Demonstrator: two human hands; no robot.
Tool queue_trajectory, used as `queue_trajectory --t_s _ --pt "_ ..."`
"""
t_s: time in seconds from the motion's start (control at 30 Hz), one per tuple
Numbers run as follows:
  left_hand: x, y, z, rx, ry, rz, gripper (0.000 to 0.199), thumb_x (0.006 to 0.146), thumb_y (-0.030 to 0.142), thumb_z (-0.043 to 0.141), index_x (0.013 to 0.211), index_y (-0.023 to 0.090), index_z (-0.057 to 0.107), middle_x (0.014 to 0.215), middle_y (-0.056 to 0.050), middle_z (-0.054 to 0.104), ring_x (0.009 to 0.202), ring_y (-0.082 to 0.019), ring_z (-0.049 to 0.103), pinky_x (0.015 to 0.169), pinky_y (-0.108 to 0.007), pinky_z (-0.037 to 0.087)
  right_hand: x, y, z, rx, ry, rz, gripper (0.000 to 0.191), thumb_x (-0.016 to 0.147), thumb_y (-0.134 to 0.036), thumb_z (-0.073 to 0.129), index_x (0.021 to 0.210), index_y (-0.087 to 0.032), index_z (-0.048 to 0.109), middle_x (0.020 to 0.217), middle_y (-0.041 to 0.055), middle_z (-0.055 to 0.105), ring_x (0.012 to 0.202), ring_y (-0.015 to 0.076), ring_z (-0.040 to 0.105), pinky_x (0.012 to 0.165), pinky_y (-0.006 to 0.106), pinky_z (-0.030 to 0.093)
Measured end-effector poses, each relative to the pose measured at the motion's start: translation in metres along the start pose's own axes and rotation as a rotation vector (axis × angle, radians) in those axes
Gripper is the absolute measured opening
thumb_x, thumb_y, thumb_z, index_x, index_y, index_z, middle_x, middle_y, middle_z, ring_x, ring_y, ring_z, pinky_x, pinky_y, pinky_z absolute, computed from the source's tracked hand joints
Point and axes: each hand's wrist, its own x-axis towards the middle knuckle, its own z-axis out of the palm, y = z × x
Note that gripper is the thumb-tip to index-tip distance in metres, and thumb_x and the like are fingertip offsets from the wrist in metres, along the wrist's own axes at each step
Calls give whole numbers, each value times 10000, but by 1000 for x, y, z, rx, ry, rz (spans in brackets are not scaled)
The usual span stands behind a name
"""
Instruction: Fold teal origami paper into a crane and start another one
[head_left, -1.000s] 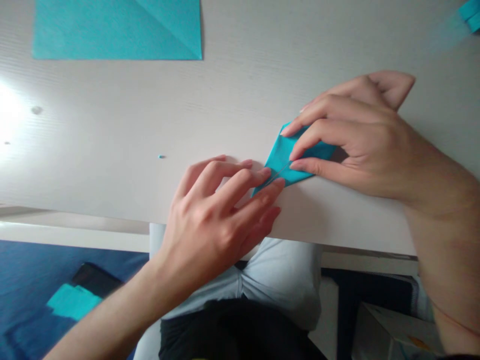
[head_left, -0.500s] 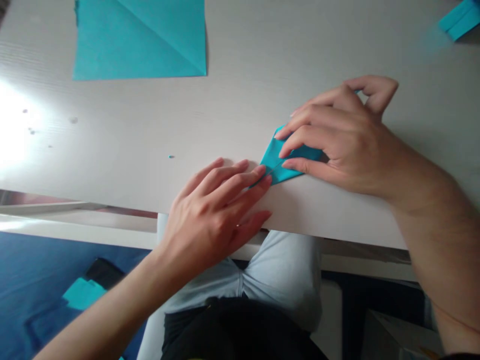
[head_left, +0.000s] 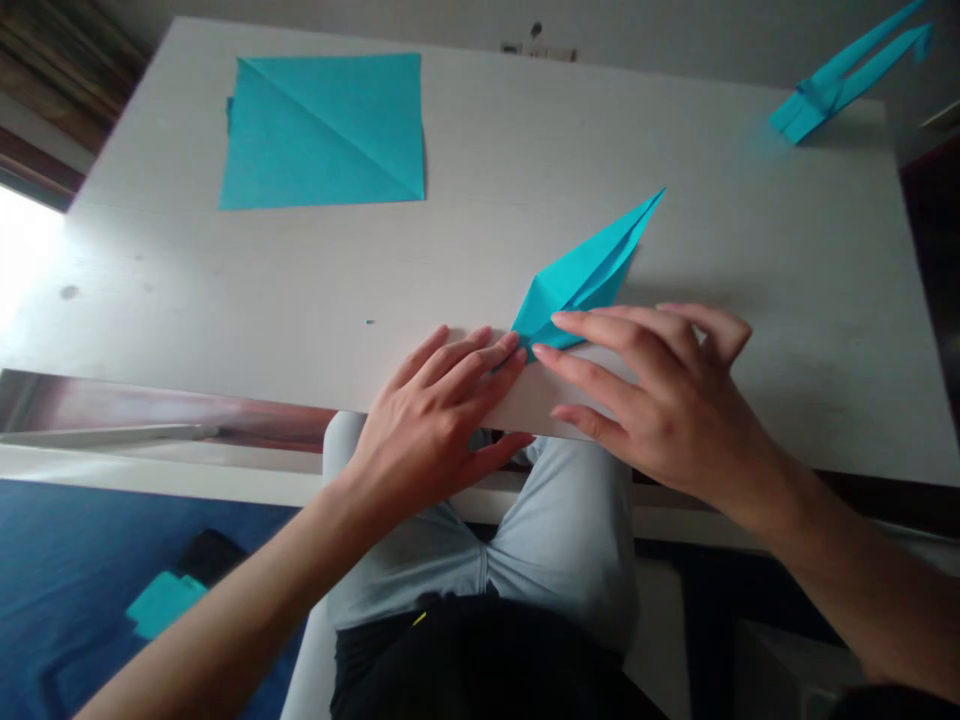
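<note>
A folded piece of turquoise origami paper (head_left: 564, 283) lies near the front edge of the white table, its long point aimed to the far right. My left hand (head_left: 442, 410) rests with outstretched fingers, the fingertips pressing on the paper's near left corner. From the right, my right hand (head_left: 652, 380) reaches over the lower edge of the paper. Its index and middle fingertips touch or hover just above the folded surface; which of the two I cannot tell. Both hands have their fingers apart, and the near corner is partly hidden under my left fingertips.
A creased turquoise sheet (head_left: 330, 135) lies at the table's back left. At the back right stands a folded turquoise paper figure (head_left: 825, 95) with two long prongs. A tiny scrap (head_left: 370, 322) is left of my hands. Below left, turquoise paper (head_left: 161, 603) sits beside a dark object (head_left: 212, 555).
My right hand has drawn back toward me from the folded paper's far part, uncovering its long point. The left hand stays on the corner. The view has tilted up, showing more of the table.
</note>
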Motion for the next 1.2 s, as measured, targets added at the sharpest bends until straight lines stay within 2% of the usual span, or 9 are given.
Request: queue_trajectory --t_s 0.1,0.27,0.4,0.6,0.7,0.83,1.03,1.1,1.2 --pt "-2 -3 5 -12 -2 0 745 1274 691 746 1882 275 635 1885 -115 748 1741 -433 748 1545 -702 570 -19 -13 13 -20 -42 32 572 1317 -615 659 1740 -267 825 1810 123 821 1536 412 776 1256 640 514" --pt "-3 -5 10 -34 30 -4 722 1268 615 790 1887 278 636 1873 -109 761 1746 -420 742 1552 -694 547 -30 -9 24 16 -69 121 599 1296 -591 676 1814 -304 770 1896 150 739 1620 459 694 1256 672 516" --pt "-2 -7 9 -50 29 22 743 1253 619 810 1886 274 632 1864 -111 767 1729 -443 758 1520 -717 585 -35 2 22 20 -89 189 642 1265 -602 709 1864 -373 728 1907 146 713 1581 496 678 1233 701 530" --pt "0 -6 10 -67 41 16 739 1261 678 774 1887 311 630 1831 -150 785 1737 -449 754 1502 -758 594 -43 21 19 5 -92 160 670 1293 -670 598 1841 -323 764 1824 229 684 1500 498 692 1216 700 561" --pt "-1 -6 11 -72 54 12 757 1256 677 780 1900 312 621 1832 -148 786 1738 -444 753 1510 -759 580 -45 30 20 -15 -92 189 654 1289 -679 591 1839 -376 773 1749 226 684 1454 511 685 1214 734 573" --pt "-3 -5 12 -72 61 2 734 1270 684 745 1886 298 639 1832 -141 789 1741 -436 750 1512 -757 575 -46 35 24 -10 -46 147 627 1267 -659 663 1804 -366 799 1712 204 717 1417 482 720 1174 703 592" --pt "7 0 8 -1 100 6 494 1312 538 688 1691 240 794 1684 -126 889 1594 -422 859 1410 -705 686 -20 57 2 225 76 245 438 1262 -445 656 1644 -431 869 1441 129 839 1208 389 815 1118 647 661" --pt "13 1 8 39 137 -2 360 1317 444 665 1549 256 866 1596 -77 934 1486 -387 916 1318 -637 750 0 74 -5 192 97 244 502 1205 -495 739 1696 -461 836 1428 116 846 1234 419 791 1100 660 664" --pt "17 -2 11 55 207 5 245 1283 452 736 1435 340 892 1492 -5 972 1377 -330 948 1225 -573 780 34 97 0 93 75 146 594 1103 -656 868 1669 -474 865 1335 82 874 1262 441 765 1199 716 611"
